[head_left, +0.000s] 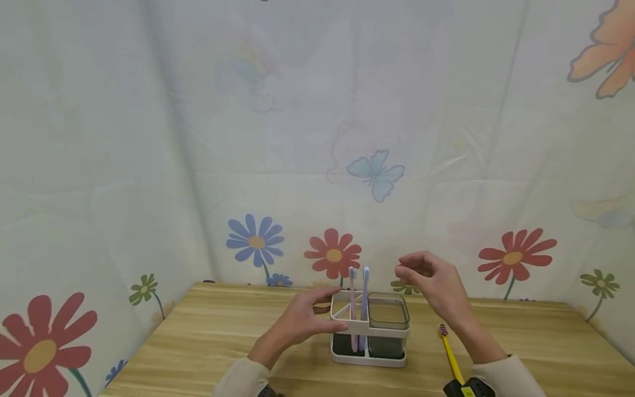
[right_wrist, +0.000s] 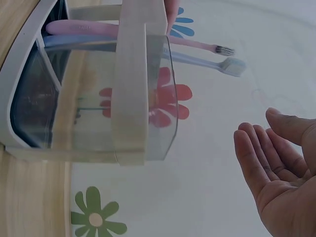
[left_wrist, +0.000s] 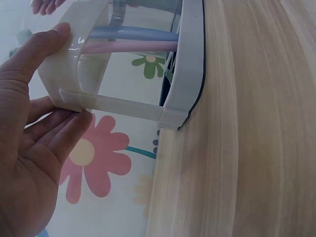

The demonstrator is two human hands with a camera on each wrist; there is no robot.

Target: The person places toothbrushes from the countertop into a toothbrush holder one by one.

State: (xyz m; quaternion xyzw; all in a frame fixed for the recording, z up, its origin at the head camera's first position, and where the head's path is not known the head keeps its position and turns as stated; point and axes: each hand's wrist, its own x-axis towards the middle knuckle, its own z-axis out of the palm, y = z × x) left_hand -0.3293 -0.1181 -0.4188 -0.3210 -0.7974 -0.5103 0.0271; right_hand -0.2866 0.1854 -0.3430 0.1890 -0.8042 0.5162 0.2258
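Observation:
A white toothbrush holder (head_left: 347, 357) stands on the wooden table, its upper frame divided into compartments. My left hand (head_left: 301, 317) grips the left side of that frame, thumb in front and fingers behind (left_wrist: 54, 126). Upright in the left part are a pink toothbrush (head_left: 353, 300) and a blue toothbrush (head_left: 365, 300), bristles up. A clear cup (right_wrist: 163, 138) fills the right compartment. To the right of the holder and above its rim, my right hand (head_left: 436, 284) hovers with relaxed, slightly bent fingers and nothing between them.
A yellow toothbrush (head_left: 450, 353) lies on the wooden table (head_left: 198, 342) below the right forearm, its lower end overlapped by the wrist strap (head_left: 476, 388). Behind the table hangs a pale curtain (head_left: 278, 165) printed with flowers and butterflies.

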